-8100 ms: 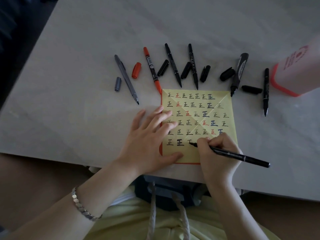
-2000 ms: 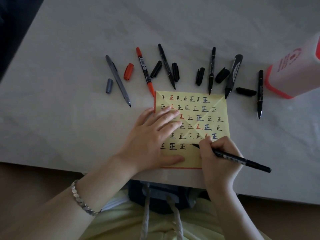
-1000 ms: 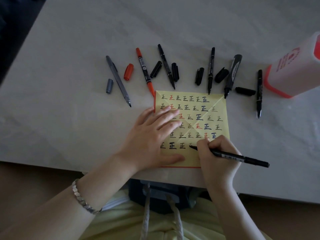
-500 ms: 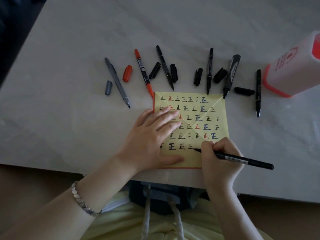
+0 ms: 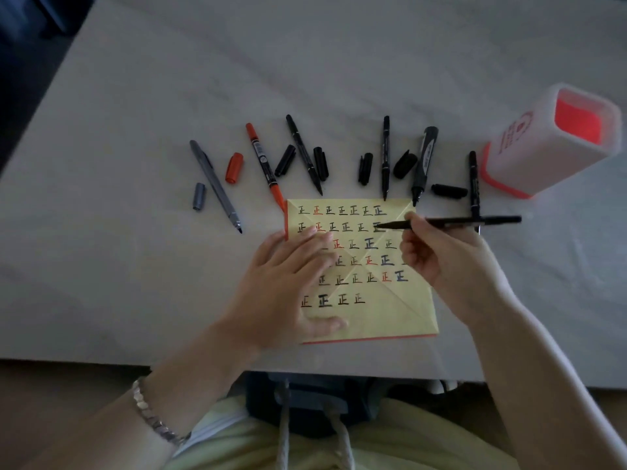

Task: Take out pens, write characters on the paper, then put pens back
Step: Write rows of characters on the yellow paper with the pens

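Right hand (image 5: 441, 262): fingers curled, pinching the black pen (image 5: 451, 222) mid-barrel. The pen is near level, tip pointing to 9 o'clock, over the second row of characters on the yellow paper (image 5: 390, 313). Can't tell if the tip touches the sheet.

Left hand (image 5: 291, 283): fingers straight, flat on the paper's 9 o'clock half, pinning it. The sheet sits near the table (image 5: 135, 96) edge closest to the person. Bottom row only part filled, so writing looks unfinished.

The rest of the set lies uncapped in a fan from 10 to 1 o'clock of the paper: grey pen (image 5: 215, 186), red pen (image 5: 264, 164), thin black pens (image 5: 303, 154), thick marker (image 5: 424, 164), with loose caps (image 5: 285, 160) between them. Pen holder (image 5: 543, 147) at 2 o'clock, mouth visible, no pens showing in it.

Risks, my read:
- Bare tip that low over written rows: any dip leaves a stray mark.
- Left fingers cover characters mid-sheet. If the ink is wet, a slide smears it.
- The pen's tail crosses above the far-right black pen (image 5: 472, 184). A sweep toward 3 o'clock could nudge it or knock the holder.
- Lift the left hand and the sheet is loose near the 6 o'clock edge, easy to drag off.
- Black caps look alike, so mismatches are likely at put-back.
- All tips exposed, so they can dry.
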